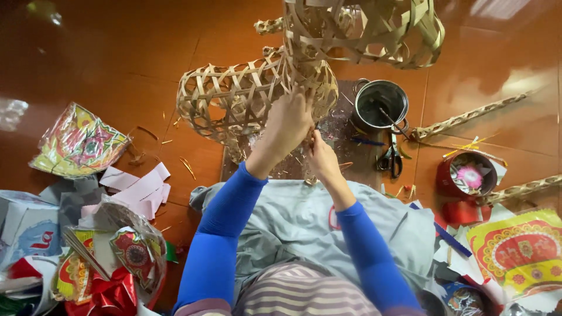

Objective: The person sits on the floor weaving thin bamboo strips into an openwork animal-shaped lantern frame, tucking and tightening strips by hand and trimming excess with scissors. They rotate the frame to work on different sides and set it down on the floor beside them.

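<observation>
Striped fabric and a grey cloth [304, 225] over the lap sit closest to the lens, with two blue sleeves running forward to the work. Both hands meet at the underside of a woven bamboo frame [246, 96], an open lattice of pale flat strips shaped like a rounded body, which stands on the brown tiled floor [88, 64] just ahead of the knees and joins a taller lattice part at the top of the view. The left hand [288, 122] is clenched on the frame's lower edge; the right hand [321, 153] pinches something thin just beneath it, though what exactly cannot be told. By the look of it, a strip end is being fastened or tucked, and the next move likely calls for a steady hold while that end is drawn tight. Near the right hand lie black scissors [390, 159] and a metal pot [381, 104]; printed paper pieces [79, 143] are scattered around.
</observation>
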